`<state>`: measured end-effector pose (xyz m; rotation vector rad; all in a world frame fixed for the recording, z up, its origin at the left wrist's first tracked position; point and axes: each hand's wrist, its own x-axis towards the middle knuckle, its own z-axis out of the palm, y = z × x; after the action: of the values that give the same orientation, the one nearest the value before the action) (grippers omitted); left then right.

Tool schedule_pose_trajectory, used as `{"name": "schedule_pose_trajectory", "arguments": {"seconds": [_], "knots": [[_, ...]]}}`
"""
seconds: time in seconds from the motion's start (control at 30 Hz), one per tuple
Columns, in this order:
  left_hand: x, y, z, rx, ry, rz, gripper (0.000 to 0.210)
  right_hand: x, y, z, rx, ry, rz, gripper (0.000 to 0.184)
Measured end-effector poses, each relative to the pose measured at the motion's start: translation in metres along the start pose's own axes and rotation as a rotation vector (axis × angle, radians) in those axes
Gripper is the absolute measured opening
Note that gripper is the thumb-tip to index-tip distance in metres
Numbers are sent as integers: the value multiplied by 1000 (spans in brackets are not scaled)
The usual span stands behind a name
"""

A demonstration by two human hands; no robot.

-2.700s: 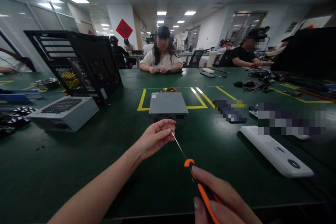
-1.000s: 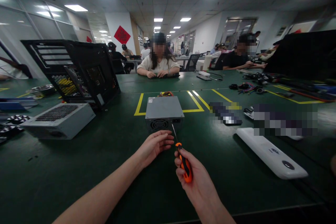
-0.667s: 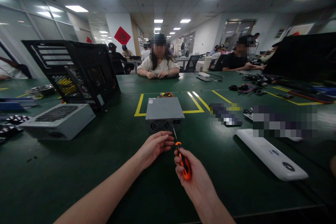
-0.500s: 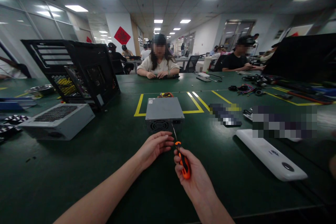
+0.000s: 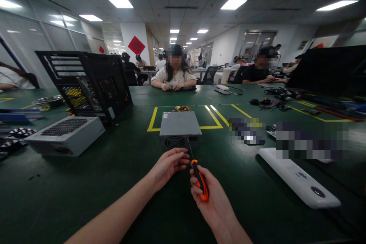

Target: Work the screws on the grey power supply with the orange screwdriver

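Grasps the screwdriver (image 5: 201,185) with the right hand (image 5: 214,198), beside a slack, unclenched left hand (image 5: 170,164), before the metal box (image 5: 180,123) on the counter (image 5: 257,207), perhaps risking a scratch by slipping at that slant

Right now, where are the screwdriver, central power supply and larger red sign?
Screwdriver (image 5: 196,171), head view: on its handle.
Central power supply (image 5: 180,124), head view: grey top face.
Larger red sign (image 5: 136,45), head view: its middle.
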<state>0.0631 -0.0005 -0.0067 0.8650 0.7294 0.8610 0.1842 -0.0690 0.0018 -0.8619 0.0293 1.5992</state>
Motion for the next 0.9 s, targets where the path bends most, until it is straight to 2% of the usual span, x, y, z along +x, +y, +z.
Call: {"name": "schedule_pose_trajectory", "arguments": {"seconds": [0.17, 0.37, 0.57, 0.73, 0.9], "knots": [[1, 0, 0, 18, 10, 13, 20, -2, 0, 0, 3, 21, -15, 5], [1, -2, 0, 41, 22, 37, 19, -1, 2, -2, -9, -48, 56, 19], [1, -2, 0, 61, 0, 55, 22, 3, 4, -4, 4, -50, 7, 6], [1, -4, -2, 83, 1, 63, 23, 1, 3, -3, -17, 18, 35, 14], [3, -1, 1, 132, 23, 91, 23, 2, 3, -3, -49, -28, 41, 13]]}}
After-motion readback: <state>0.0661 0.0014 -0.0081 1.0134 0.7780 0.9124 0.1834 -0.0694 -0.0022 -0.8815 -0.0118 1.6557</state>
